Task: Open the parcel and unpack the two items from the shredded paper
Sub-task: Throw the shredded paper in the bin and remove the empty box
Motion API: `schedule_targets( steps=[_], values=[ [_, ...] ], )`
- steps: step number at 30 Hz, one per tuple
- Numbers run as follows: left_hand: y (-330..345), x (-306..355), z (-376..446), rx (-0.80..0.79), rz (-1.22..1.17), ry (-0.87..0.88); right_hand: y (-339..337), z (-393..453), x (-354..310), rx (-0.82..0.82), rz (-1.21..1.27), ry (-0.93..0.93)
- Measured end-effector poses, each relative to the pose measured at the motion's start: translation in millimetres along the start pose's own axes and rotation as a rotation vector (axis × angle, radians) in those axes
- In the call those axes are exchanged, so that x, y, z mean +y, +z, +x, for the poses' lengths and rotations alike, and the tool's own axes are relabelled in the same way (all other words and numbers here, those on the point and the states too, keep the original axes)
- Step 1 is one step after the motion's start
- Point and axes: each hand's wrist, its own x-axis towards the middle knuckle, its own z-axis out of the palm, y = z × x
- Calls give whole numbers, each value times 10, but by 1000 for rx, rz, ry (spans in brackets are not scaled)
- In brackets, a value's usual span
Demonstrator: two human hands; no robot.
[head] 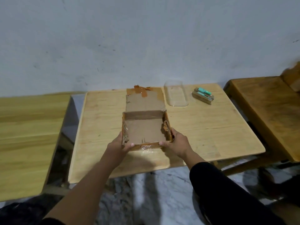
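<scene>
An open brown cardboard parcel (144, 131) stands in the middle of the small wooden table (211, 127), its lid flap (144, 101) folded flat away from me, with brown tape on it. The inside shows bare cardboard; no shredded paper is visible. My left hand (121, 144) grips the parcel's near left corner, and my right hand (175, 143) grips its near right corner. A clear plastic case (176, 95) lies beyond the parcel to the right. Further right sits a small wooden block holding teal and green pieces (203, 95).
A pale wall rises right behind the table. A wooden bench or tabletop (24, 135) lies to the left and a darker wooden chair (266, 111) to the right. Marbled floor shows below the near table edge.
</scene>
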Motion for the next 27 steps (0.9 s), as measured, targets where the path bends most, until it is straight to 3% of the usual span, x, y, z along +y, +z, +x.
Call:
schedule_targets(
  steps=[6,14,21,27],
  values=[
    [-17,145,-1,32,-26,65,-117,-89,-8,116,151,-28],
    [134,1163,106,38,-16,340,-1016,-379,194,391,198,-46],
    [1045,2181,-52,-182,28,548,-1657,-1147,1185,643,304,190],
    [2027,2683,-503,-449,67,690,-1717,-1974,2135,813,389,428]
  ],
)
